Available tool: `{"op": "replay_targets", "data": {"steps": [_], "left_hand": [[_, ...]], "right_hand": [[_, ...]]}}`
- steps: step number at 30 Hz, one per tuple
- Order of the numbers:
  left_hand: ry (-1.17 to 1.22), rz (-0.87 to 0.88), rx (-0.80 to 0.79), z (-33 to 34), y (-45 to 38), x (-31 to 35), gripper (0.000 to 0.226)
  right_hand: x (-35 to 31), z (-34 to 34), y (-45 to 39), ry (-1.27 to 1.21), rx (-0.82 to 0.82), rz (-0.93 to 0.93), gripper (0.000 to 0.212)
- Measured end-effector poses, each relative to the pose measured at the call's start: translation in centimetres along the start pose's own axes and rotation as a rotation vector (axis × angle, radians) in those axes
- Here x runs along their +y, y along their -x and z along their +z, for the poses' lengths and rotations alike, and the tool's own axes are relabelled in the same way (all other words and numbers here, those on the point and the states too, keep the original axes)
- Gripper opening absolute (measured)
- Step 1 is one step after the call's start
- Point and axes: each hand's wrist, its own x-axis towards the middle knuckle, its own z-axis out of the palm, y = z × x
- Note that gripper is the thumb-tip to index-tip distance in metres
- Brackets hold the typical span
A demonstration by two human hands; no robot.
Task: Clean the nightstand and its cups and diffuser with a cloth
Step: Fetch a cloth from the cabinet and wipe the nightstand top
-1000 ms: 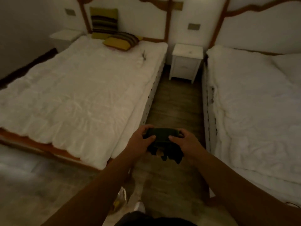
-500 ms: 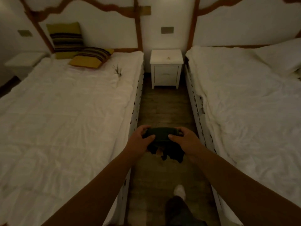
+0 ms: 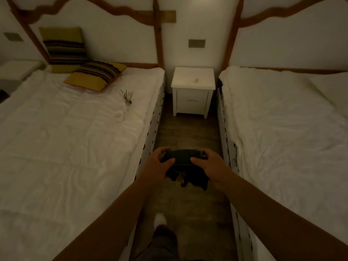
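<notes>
Cloth (image 3: 183, 161), dark, bunched: lower centre of frame, your left hand (image 3: 157, 164) and right hand (image 3: 211, 165) each curled round one end, thumbs on top. Nightstand (image 3: 193, 91), white: upper centre, between two white beds. Diffuser (image 3: 127, 97) with reeds: lying on left bed (image 3: 66, 138). Striped pillows (image 3: 94, 74): upper left.

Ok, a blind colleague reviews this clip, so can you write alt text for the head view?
Two bare hands, left hand and right hand, hold a dark cloth stretched between them, in a dim aisle between two white beds. A white nightstand stands against the wall at the aisle's far end; striped cushions lie on the left bed.
</notes>
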Motion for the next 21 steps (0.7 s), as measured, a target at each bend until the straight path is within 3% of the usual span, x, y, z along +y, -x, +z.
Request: {"op": "replay_targets", "data": {"steps": [5, 15, 21], "left_hand": [[0.031, 0.012, 0.002, -1.2, -12.0, 2.2, 0.033], [-0.043, 0.023, -0.070, -5.6, -35.4, 11.3, 0.036], [-0.054, 0.000, -0.075, -5.3, -47.5, 14.3, 0.037]], "right_hand": [[-3.9, 0.6, -11.0, -0.293, 0.045, 0.135, 0.022], [-15.3, 0.2, -32.6, -0.268, 0.107, 0.114, 0.024], [-18.8, -2.0, -44.4, -0.307, 0.127, 0.111, 0.025]]}}
